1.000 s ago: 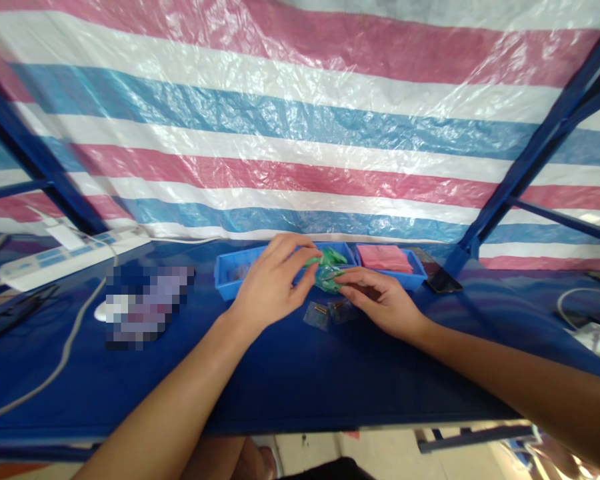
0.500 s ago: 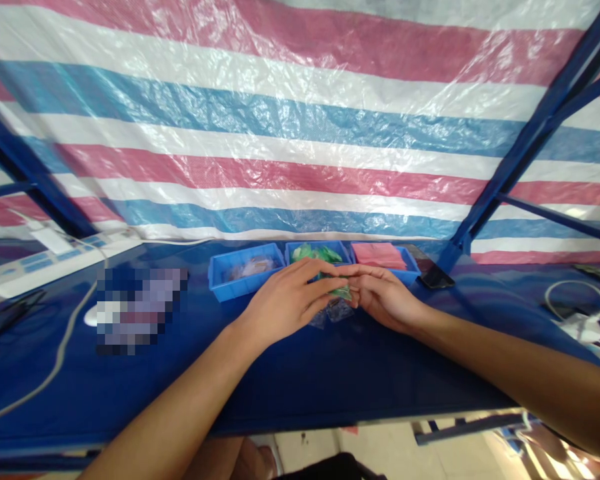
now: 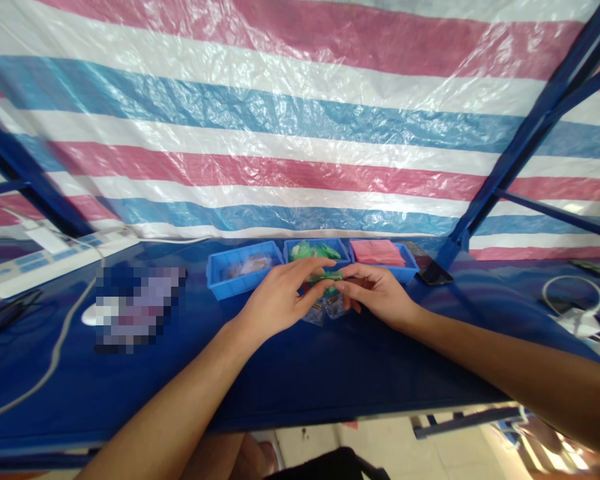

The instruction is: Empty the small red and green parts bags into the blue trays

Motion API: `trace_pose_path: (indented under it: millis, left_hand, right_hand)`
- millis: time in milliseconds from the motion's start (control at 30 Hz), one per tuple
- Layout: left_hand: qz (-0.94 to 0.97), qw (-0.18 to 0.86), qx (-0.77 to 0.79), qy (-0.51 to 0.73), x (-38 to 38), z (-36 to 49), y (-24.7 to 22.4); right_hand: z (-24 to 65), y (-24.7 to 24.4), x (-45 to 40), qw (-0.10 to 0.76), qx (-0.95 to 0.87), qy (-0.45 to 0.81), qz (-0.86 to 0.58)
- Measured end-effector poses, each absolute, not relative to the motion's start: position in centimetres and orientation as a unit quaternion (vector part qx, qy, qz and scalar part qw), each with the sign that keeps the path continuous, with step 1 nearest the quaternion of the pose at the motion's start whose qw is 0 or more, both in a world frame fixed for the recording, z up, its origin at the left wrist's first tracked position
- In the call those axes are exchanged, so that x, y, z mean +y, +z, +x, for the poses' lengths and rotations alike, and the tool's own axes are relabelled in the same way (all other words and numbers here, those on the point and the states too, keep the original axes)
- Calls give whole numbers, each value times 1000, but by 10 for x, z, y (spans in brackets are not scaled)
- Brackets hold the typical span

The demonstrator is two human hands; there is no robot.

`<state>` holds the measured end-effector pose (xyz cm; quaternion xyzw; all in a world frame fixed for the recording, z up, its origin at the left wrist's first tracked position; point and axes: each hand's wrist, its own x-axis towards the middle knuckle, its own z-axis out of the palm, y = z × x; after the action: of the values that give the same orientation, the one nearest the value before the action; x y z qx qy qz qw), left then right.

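Between my hands is a small piece of thin green plastic (image 3: 327, 276), which looks like a little bag. My left hand (image 3: 275, 297) pinches its left side between thumb and fingers. Fingers of my right hand (image 3: 380, 295) are closed on its right side. Just below the hands, small clear plastic packets (image 3: 314, 315) lie on the blue table (image 3: 330, 380), their contents too small to make out. Behind the hands stand a blue bin (image 3: 230, 288) with clear packets, a middle bin (image 3: 316, 243) with crumpled green plastic, and a right bin (image 3: 410, 265) with pink sheets (image 3: 377, 252).
A black phone (image 3: 434, 272) lies right of the bins. On the left are a white power strip (image 3: 10, 285), a cable (image 3: 63, 340) and a pixelated item (image 3: 140, 310). A white coiled cable (image 3: 575, 293) sits far right. Striped sheeting (image 3: 290, 167) hangs behind the table.
The green piece has turned from a hanging position to a flatter one between my fingers. My right hand has shifted slightly left, and more of the clear packets shows below.
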<state>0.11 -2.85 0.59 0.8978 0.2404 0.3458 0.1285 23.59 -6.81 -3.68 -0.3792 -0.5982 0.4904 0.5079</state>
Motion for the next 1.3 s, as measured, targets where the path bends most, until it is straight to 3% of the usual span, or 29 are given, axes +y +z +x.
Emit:
trace_pose_path:
  millis: [333,600,1067,1300]
  left_hand:
    - [914,80,227,326,-27,-1,5]
    - [922,3,167,348,-20,-3,5]
    - [855,189,298,381,-27,4,5]
    - [874,10,249,418,-24,1,7]
  right_hand:
    - [236,-39,-60,575,-508,521,-373]
    - [237,-39,-61,569,-518,522,-367]
    - [234,-33,-68,517,-583,500,-377]
    - [233,-31,-65,589,-535,453,-402]
